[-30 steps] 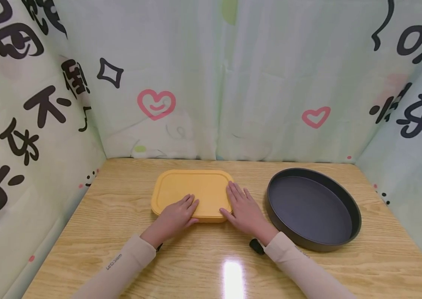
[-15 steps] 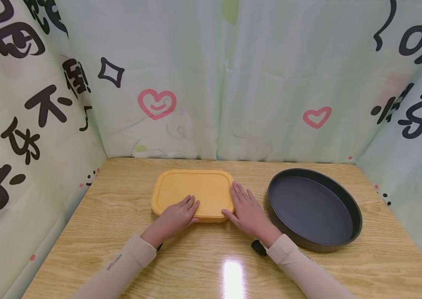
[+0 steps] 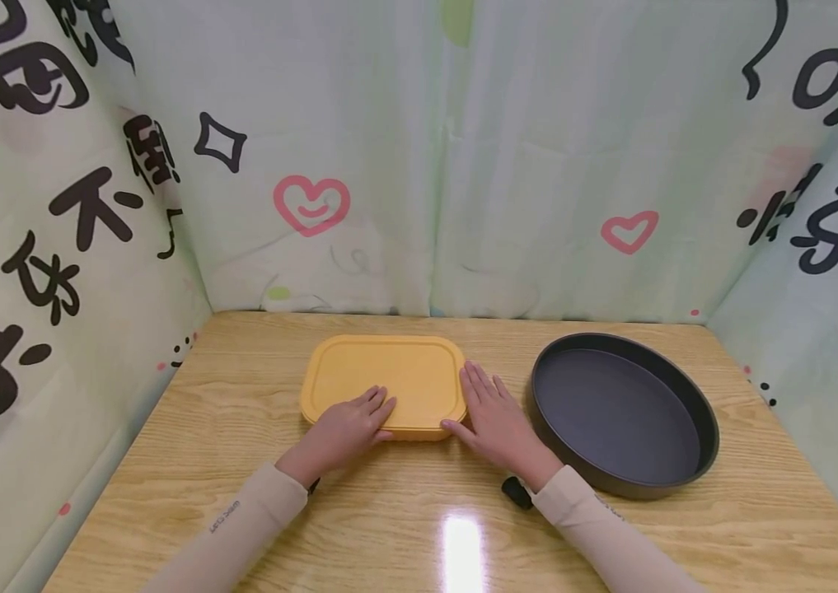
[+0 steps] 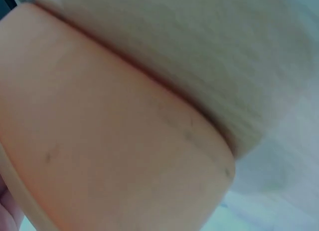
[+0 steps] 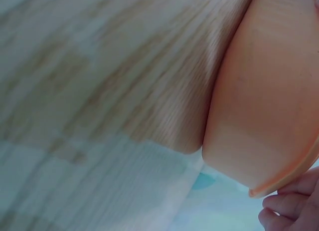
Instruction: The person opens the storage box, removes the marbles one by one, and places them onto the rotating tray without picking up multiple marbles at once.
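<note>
A yellow lidded food container (image 3: 381, 366) lies on the wooden table in the head view, its lid in place. My left hand (image 3: 350, 424) rests on the front part of the lid, fingers extended, thumb down at the front side. At the right edge of the lid lies my right hand (image 3: 496, 420), its fingers straight along that rim and its thumb at the front right corner. The left wrist view is filled by the side wall of the container (image 4: 114, 136). In the right wrist view, fingertips (image 5: 289, 203) touch the lid's rim.
Just right of the right hand stands a large round dark baking pan (image 3: 622, 416) with nothing in it. A small black device (image 3: 517, 492) sits under the right wrist. Printed curtains (image 3: 419, 165) hang around the back and sides of the wooden table (image 3: 359, 527).
My right hand has shifted slightly right, from over the lid's right part to its edge. The left hand and the container stay nearly where they were.
</note>
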Demonstrator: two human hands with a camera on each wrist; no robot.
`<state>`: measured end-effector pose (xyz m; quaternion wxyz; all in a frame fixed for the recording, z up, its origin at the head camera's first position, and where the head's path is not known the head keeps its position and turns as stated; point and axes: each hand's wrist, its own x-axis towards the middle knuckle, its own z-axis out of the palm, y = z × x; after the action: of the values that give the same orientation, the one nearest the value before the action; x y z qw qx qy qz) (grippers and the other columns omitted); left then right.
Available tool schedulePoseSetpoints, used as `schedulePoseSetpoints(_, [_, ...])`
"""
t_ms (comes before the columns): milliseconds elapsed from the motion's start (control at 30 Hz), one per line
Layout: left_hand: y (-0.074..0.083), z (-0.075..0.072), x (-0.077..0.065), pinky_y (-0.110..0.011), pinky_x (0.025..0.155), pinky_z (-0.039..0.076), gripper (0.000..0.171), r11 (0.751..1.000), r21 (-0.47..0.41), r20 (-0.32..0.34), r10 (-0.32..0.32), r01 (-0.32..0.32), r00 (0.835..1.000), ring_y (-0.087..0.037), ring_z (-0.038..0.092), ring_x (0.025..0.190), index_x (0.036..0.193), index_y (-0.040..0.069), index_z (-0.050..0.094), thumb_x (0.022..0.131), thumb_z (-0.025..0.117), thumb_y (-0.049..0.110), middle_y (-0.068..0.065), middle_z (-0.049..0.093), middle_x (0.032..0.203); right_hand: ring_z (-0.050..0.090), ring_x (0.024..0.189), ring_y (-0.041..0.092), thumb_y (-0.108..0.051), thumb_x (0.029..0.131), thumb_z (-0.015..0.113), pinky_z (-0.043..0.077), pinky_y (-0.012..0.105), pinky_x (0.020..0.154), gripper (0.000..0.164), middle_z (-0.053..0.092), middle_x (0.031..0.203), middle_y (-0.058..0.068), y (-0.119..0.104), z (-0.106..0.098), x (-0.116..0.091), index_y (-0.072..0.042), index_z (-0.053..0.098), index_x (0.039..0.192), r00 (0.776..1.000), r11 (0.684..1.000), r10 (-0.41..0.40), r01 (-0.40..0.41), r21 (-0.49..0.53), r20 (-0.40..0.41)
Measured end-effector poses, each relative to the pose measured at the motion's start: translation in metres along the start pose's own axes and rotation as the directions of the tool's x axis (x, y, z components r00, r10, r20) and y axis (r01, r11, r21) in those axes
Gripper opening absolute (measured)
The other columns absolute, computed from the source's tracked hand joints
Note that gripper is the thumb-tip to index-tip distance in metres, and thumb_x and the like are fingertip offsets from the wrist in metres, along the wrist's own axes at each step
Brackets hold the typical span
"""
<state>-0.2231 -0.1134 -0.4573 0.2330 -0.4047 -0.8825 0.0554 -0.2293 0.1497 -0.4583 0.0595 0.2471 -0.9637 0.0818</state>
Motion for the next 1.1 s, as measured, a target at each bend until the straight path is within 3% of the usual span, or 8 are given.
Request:
schedulePoseSetpoints(167, [-0.016, -0.003, -0.003, -0.036, 0.092, 0.053, 0.050, 0.985, -0.169, 0.097, -0.025, 0.042, 0.995, -0.026, 0.059, 0.117, 0.126, 0.008, 0.061, 0.089, 0.059, 0.041, -0.014, 0.060, 0.128, 0.023, 0.144, 0.032, -0.052, 0.093, 0.047, 0.022, 0.050, 0.116, 0.082, 0.025, 0.153, 0.022, -0.002, 0.000, 0.000, 0.007, 0.024, 0.145, 1.000, 1.000, 0.000, 0.000, -0.013, -0.004])
schedulePoseSetpoints(300, [-0.042, 0.001, -0.002, -0.044, 0.107, 0.039, 0.053, 0.955, -0.261, 0.209, -0.087, 0.142, 0.974, -0.033, 0.046, 0.130, 0.136, 0.007, 0.051, 0.094, 0.052, 0.039, -0.019, 0.047, 0.141, 0.025, 0.143, 0.032, -0.054, 0.093, 0.045, 0.024, 0.050, 0.115, 0.082, 0.026, 0.152, 0.023, -0.007, 0.000, 0.002, 0.007, 0.026, 0.145, 0.999, 0.998, -0.034, 0.033, -0.051, -0.020])
schedulePoseSetpoints(467, [-0.083, 0.012, 0.008, -0.050, 0.116, 0.024, 0.059, 0.934, -0.266, 0.330, -0.144, 0.238, 0.933, -0.034, 0.028, 0.141, 0.146, 0.008, 0.035, 0.098, 0.044, 0.040, -0.019, 0.030, 0.152, 0.025, 0.143, 0.034, -0.056, 0.094, 0.040, 0.026, 0.052, 0.114, 0.083, 0.024, 0.152, 0.024, -0.019, 0.002, 0.009, 0.007, 0.025, 0.145, 0.994, 0.989, -0.111, 0.109, -0.100, -0.010])
schedulePoseSetpoints(633, [-0.108, 0.022, 0.013, -0.052, 0.116, 0.022, 0.064, 0.921, -0.263, 0.399, -0.166, 0.286, 0.902, -0.036, 0.027, 0.141, 0.150, 0.009, 0.025, 0.098, 0.041, 0.043, -0.019, 0.028, 0.153, 0.026, 0.143, 0.033, -0.053, 0.094, 0.042, 0.026, 0.050, 0.114, 0.080, 0.026, 0.152, 0.023, -0.031, 0.006, 0.013, 0.006, 0.027, 0.145, 0.991, 0.982, -0.132, 0.134, -0.133, 0.029])
schedulePoseSetpoints(833, [-0.106, 0.023, 0.011, -0.050, 0.114, 0.026, 0.064, 0.907, -0.280, 0.389, -0.192, 0.314, 0.901, -0.037, 0.034, 0.137, 0.149, 0.005, 0.025, 0.098, 0.042, 0.041, -0.022, 0.033, 0.149, 0.024, 0.143, 0.032, -0.051, 0.096, 0.040, 0.025, 0.047, 0.116, 0.077, 0.026, 0.152, 0.022, -0.027, 0.004, 0.015, 0.006, 0.026, 0.145, 0.989, 0.981, -0.125, 0.136, -0.135, 0.084])
schedulePoseSetpoints(933, [-0.098, 0.022, 0.007, -0.050, 0.111, 0.031, 0.065, 0.900, -0.282, 0.363, -0.221, 0.333, 0.905, -0.040, 0.037, 0.134, 0.148, 0.002, 0.027, 0.098, 0.044, 0.039, -0.025, 0.036, 0.147, 0.023, 0.144, 0.032, -0.048, 0.096, 0.040, 0.024, 0.046, 0.117, 0.074, 0.024, 0.153, 0.021, -0.020, -0.001, 0.015, 0.005, 0.026, 0.146, 0.989, 0.987, -0.103, 0.115, -0.109, 0.110])
schedulePoseSetpoints(1100, [-0.081, 0.016, -0.004, -0.051, 0.109, 0.035, 0.068, 0.885, -0.280, 0.348, -0.267, 0.371, 0.899, -0.042, 0.039, 0.132, 0.147, -0.003, 0.026, 0.097, 0.047, 0.038, -0.029, 0.035, 0.145, 0.022, 0.144, 0.033, -0.040, 0.098, 0.042, 0.024, 0.047, 0.116, 0.068, 0.025, 0.153, 0.022, -0.005, -0.007, 0.016, 0.006, 0.027, 0.145, 0.988, 0.992, -0.076, 0.089, -0.090, 0.134])
